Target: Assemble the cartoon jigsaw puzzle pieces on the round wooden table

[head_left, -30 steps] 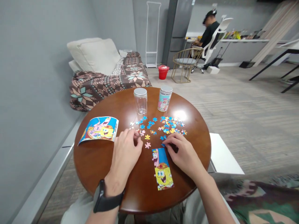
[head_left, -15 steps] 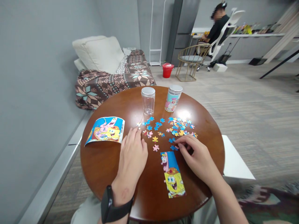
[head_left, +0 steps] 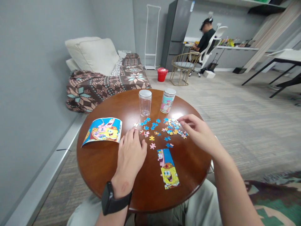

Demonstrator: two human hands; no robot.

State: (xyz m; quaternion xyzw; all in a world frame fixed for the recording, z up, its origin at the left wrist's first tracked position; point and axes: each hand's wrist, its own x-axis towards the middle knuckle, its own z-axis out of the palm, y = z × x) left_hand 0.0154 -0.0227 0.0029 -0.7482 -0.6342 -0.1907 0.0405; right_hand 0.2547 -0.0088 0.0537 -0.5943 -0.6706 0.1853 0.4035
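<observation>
My left hand [head_left: 131,152], with a black watch on its wrist, lies flat on the round table, fingers stretched, the tips close to a pale puzzle piece [head_left: 135,125]. My right hand [head_left: 195,127] is at the right edge of a heap of puzzle pieces [head_left: 172,125], thumb and forefinger slightly apart, with no piece visible between them. Between my forearms lies a joined puzzle strip [head_left: 168,169] with a yellow and a pink cartoon figure. Just above it are a blue-and-pink piece [head_left: 169,145] and a blue piece [head_left: 167,138]. Nearer my left hand lie a pink piece [head_left: 152,146] and a yellow piece [head_left: 151,138].
A curled picture sheet [head_left: 103,130] lies on the left of the brown table [head_left: 103,169]. At the back stand a clear jar [head_left: 145,103] and a labelled jar [head_left: 167,101], both with silver lids. Beyond are a sofa [head_left: 94,59], a red bin [head_left: 162,74] and a seated person [head_left: 207,37].
My right hand has moved away from the blue pieces above the strip, up and right to the heap's edge. Those pieces stay on the table. My left hand stays flat; the camera view has shifted.
</observation>
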